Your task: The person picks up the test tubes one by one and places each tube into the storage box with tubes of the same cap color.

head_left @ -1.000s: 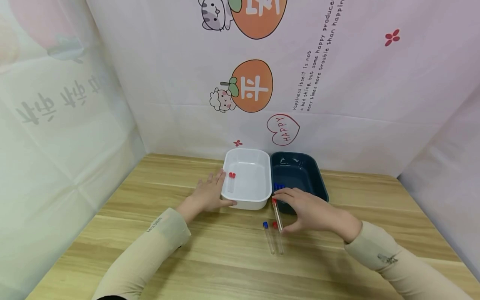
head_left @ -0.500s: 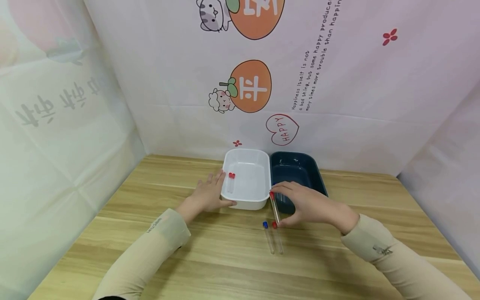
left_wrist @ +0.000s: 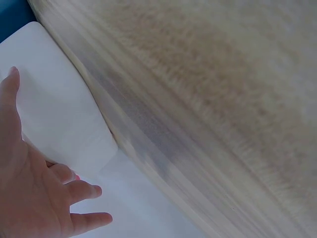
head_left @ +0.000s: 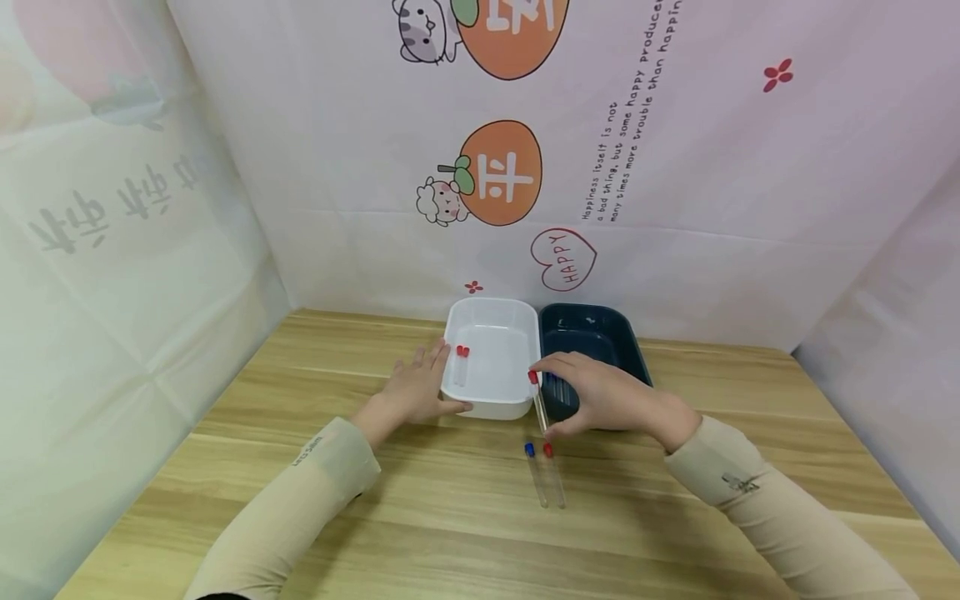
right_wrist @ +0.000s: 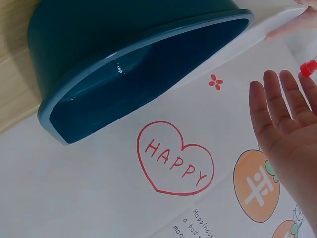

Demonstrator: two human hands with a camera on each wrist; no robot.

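My right hand pinches a red-capped test tube between thumb and fingertips, cap end away from me. It hangs by the white bin's right front corner. In the right wrist view only its red cap shows beside the fingers. Fingers spread, my left hand touches the left side and front corner of the white bin. Inside that bin lie red-capped test tubes. On the table, a blue-capped test tube and another red-capped tube lie side by side.
A dark blue bin stands against the white bin's right side, with several tubes inside, partly hidden by my right hand. A printed cloth hangs behind both bins. Wooden tabletop extends in front.
My right hand has carried the red-capped tube left and away from me, from in front of the dark bin toward the white bin's corner. The left hand stays in place.
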